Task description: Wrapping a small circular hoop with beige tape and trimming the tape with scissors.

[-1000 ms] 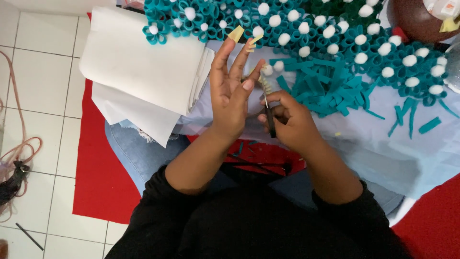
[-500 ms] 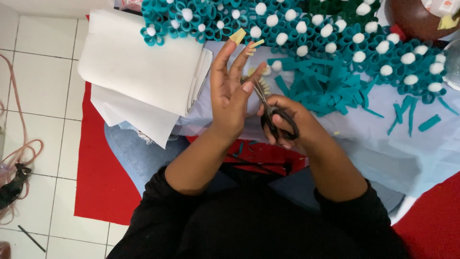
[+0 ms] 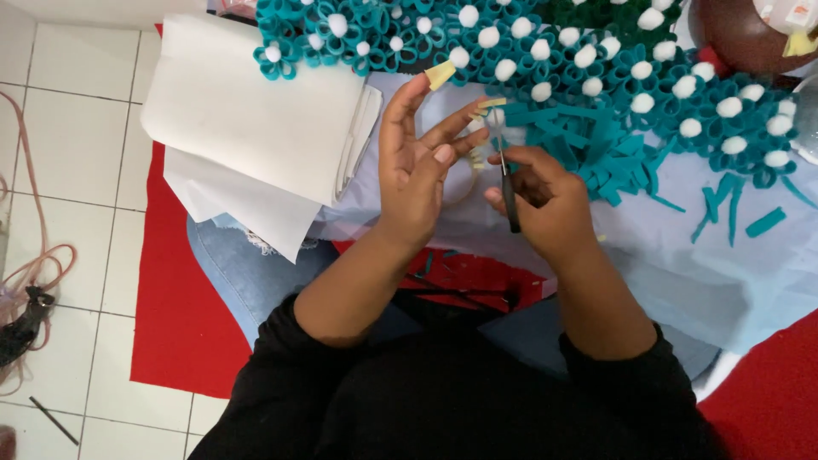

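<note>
Scissors (image 3: pixel 509 192) with black handles sit in the right hand (image 3: pixel 545 200), which is closed around them, blades pointing up toward a small yellow strip (image 3: pixel 490 104); that strip is pinched at the fingertips of the left hand (image 3: pixel 417 162), whose other fingers are spread wide, a second yellow piece (image 3: pixel 440 74) stuck at the tip of one finger; both hands hover over a pale blue cloth (image 3: pixel 724 264); loose teal felt strips (image 3: pixel 596 145) lie just beyond; teal flowers with white pom-pom centres (image 3: pixel 545 51) line the top; folded white sheets (image 3: pixel 256 128) lie to the left, over a red mat (image 3: pixel 183 315) on white tiles (image 3: pixel 68 170).
</note>
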